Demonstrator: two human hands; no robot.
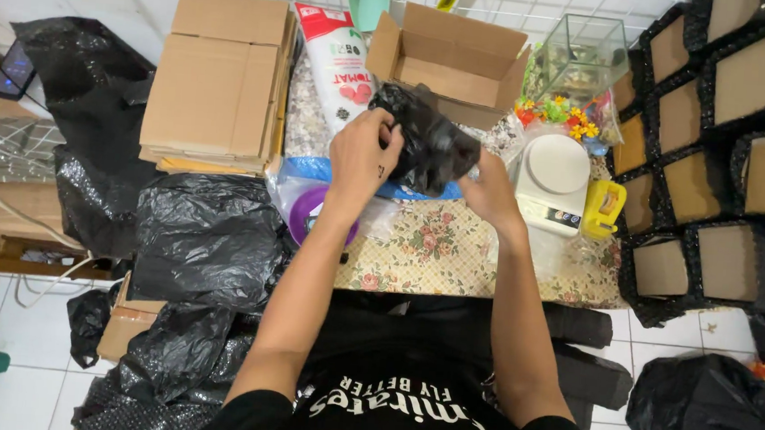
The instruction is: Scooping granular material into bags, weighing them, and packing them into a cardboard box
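head-worn camera, looking steeply down, close over the floral table [451, 265], single view

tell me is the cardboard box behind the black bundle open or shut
Open. The cardboard box has all its flaps folded outward and its bare brown inside shows; nothing is visible in it from here.

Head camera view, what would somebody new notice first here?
First, the two hands at the centre: the left hand and right hand both grip a crumpled black plastic bag above the floral tablecloth. Behind it sits an open cardboard box, with a white kitchen scale to the right.
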